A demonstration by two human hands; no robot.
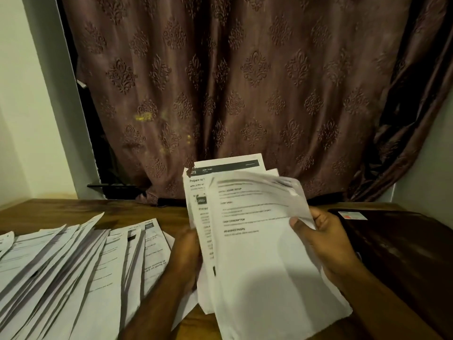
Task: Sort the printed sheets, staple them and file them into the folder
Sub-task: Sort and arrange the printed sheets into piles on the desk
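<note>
- Far left, a wide fan of printed sheets [73, 266] lies spread flat across the wooden table [137, 212], overlapping one another, their print too blurred to read.
- Next over, the left hand [186, 256] comes up beside that fan, gripping the left edge of a held stack [257, 253]; its fingers are mostly hidden behind the paper, so I can't tell just how they curl.
- Centre stage: the stack stands tilted upright above the table, the sheets behind poking out at the top with a dark header band.
- The front sheet [269, 278] peels off to the right, its top corner bent and blurred.
- Now the right hand [326, 241]: thumb pressed on the face of that front sheet, fingers tucked behind, pinching its right edge.
- Far right, a dark folder [404, 253] lies on the table, a small label near its top corner.
- Behind it all hangs a patterned maroon curtain [245, 82].
</note>
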